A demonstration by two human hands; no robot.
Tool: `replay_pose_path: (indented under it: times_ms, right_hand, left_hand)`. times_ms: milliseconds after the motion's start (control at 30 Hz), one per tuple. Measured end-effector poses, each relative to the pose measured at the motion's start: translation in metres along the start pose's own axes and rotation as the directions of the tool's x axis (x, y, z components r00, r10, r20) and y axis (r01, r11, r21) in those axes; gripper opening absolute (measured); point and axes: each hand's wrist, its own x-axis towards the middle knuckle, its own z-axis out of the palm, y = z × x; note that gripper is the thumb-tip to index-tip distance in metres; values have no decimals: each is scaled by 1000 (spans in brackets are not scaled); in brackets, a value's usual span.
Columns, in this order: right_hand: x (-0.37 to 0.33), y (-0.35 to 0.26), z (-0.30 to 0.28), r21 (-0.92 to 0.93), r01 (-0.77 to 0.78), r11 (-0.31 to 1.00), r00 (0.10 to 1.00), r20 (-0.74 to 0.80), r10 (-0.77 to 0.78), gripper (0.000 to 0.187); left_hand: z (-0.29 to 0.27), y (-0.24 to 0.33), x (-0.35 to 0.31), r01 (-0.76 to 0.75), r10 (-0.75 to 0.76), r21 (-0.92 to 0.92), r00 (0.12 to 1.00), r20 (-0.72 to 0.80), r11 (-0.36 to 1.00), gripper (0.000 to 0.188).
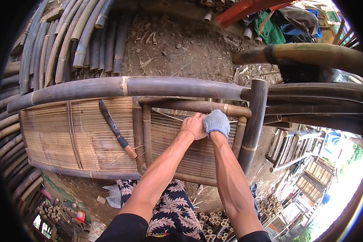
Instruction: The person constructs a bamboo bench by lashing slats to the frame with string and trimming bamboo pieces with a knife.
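Note:
My bare left hand [193,126] is closed, fingers bent down at the far edge of a framed bamboo slat panel [189,161]. Right beside it, touching, my right hand [216,122] in a grey-blue knit glove is closed too. What either one grips is hidden under the fingers. A thin pale strip [167,115] runs along the panel's top toward my left hand. To the left, a long dark-bladed knife [116,129] with a wooden handle lies on the bamboo slat seat [97,141].
A thick bamboo rail [161,86] runs along the far side and meets an upright bamboo post [255,121] on the right. Bamboo poles [68,40] are stacked at far left. Cut bamboo pieces [215,224] stand near my legs. Another bamboo frame [296,147] stands at right.

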Motion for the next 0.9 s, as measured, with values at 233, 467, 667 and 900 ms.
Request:
replay_pose_path:
  times_ms: [233,467,667,900]
  right_hand:
    - [25,41,-3,-331,595,732,801,308,-513,22]
    - [-108,96,-97,707,49,705,992,-119,50,22]
    - [-130,127,-125,679,-99,727,974,-84,210,20]
    - [-99,147,-89,588,160,793,877,-454,160,20]
  left_hand:
    - [-1,4,10,-54,53,11,994,92,998,59]
    - [0,-3,-4,-10,14,-66,998,57,998,65]
    - [-3,3,-2,13,-7,-74,997,71,997,60]
    - [-2,8,1,-6,11,-57,996,84,998,58]
